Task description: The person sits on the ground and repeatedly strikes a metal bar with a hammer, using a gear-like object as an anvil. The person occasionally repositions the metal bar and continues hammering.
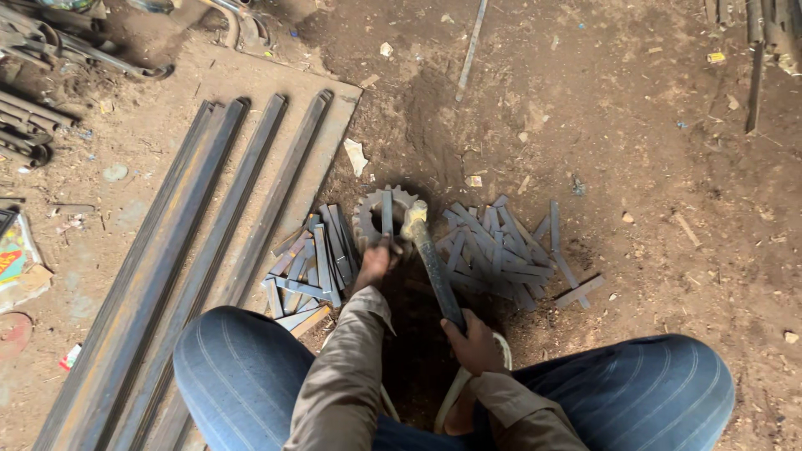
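On gear (368, 215): strip (387, 214) (hammer (428, 255) overhead)

A person sits on the dirt floor, and the left hand (375, 260) holds a short metal strip (387, 215) standing on a gear wheel (368, 213). The right hand (474, 341) grips a hammer (426, 250) with its head by the strip. Piles of flat metal pieces (493, 250) lie on both sides, and long bars (209, 250) lie on the left.

The lower end of the metal strip (387, 215) is hidden inside the left hand (373, 266). The long steel bars (167, 276) are cut by the bottom edge. The hammer head (413, 219) looks blurred.
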